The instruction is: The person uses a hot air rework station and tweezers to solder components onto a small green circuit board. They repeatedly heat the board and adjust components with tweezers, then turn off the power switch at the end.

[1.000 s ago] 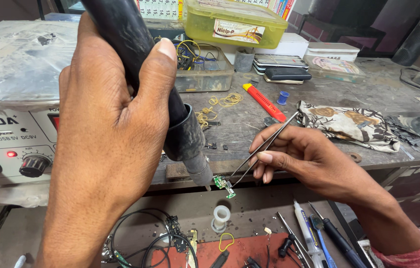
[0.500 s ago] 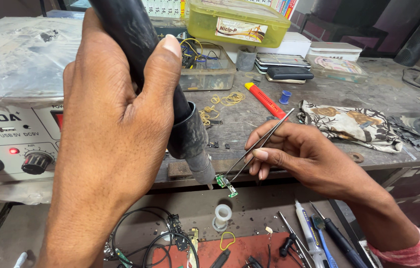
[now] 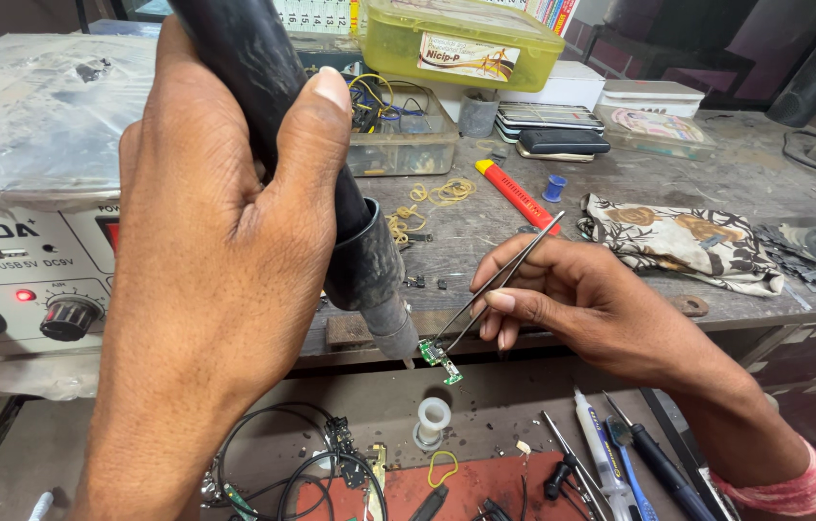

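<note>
Two hands: left hand (image 3: pixel 215 289), right hand (image 3: pixel 591 309). One black hot-air wand (image 3: pixel 331 203). One pair of tweezers (image 3: pixel 499 285). One small green circuit board (image 3: pixel 440 360). One grey station box (image 3: pixel 31 260) with one black knob (image 3: pixel 68 316) and one red light (image 3: pixel 25 295). One yellow-green lidded box (image 3: pixel 461 39). One clear parts tray (image 3: pixel 398 125). One red cutter (image 3: pixel 516 196). One blue spool (image 3: pixel 553 186). One white spool (image 3: pixel 433 420). One patterned cloth (image 3: pixel 683 241). Two white flat boxes (image 3: pixel 649 96). One stack of phones (image 3: pixel 548 130), number in it unclear. Several yellow rubber bands (image 3: pixel 437 193) on the surface (image 3: pixel 620 183), too tangled to count. One red mat (image 3: pixel 485 482).
</note>
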